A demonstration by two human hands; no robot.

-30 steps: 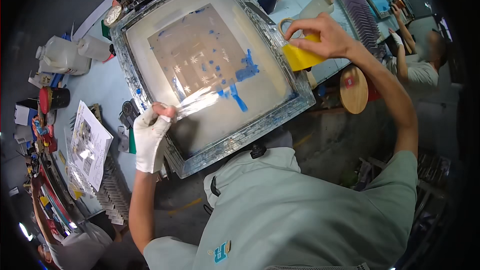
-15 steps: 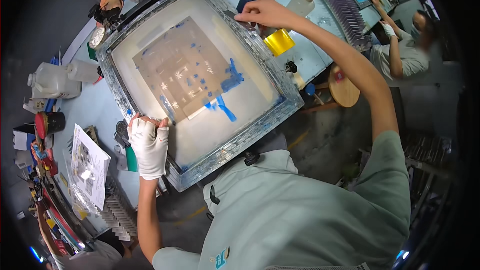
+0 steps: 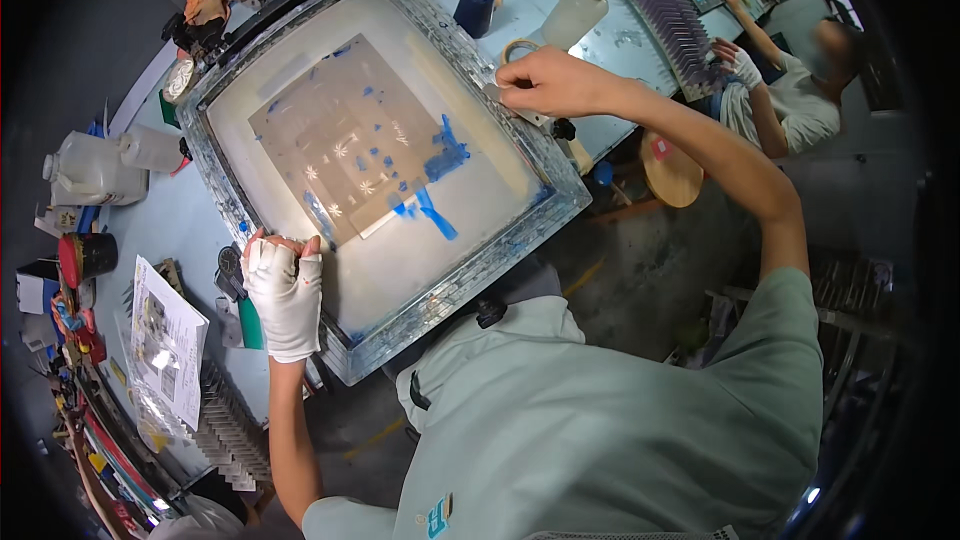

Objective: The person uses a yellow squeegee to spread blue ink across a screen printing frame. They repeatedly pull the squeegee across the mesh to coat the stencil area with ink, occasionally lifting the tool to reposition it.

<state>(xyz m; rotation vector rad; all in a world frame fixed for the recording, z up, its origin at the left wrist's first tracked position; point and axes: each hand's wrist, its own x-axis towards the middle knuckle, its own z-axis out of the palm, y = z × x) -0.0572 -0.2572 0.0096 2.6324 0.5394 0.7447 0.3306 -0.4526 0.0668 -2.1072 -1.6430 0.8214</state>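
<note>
The bare fingers of the right hand are drawn together, and a small flat grey piece is pinched at their tips, over the frame's right border. The fingers of the left hand, gloved in white with bare tips, are curled closed at the left border; whether anything is held inside them cannot be told. Between the hands, the framed screen is set slantwise across the centre of the frame. On its pale surface a grey-brown rectangle with small white star shapes is seen, and blue patches are scattered over its right side. Beside the right hand a beige tape roll is partly hidden. Farther out, at upper centre, a dark blue bottle and a translucent bottle with a red cap are stood on the light blue desk. At left, a printed sheet is laid below a white jug. At upper right, a co-worker is seen near a purple ribbed rack.
</note>
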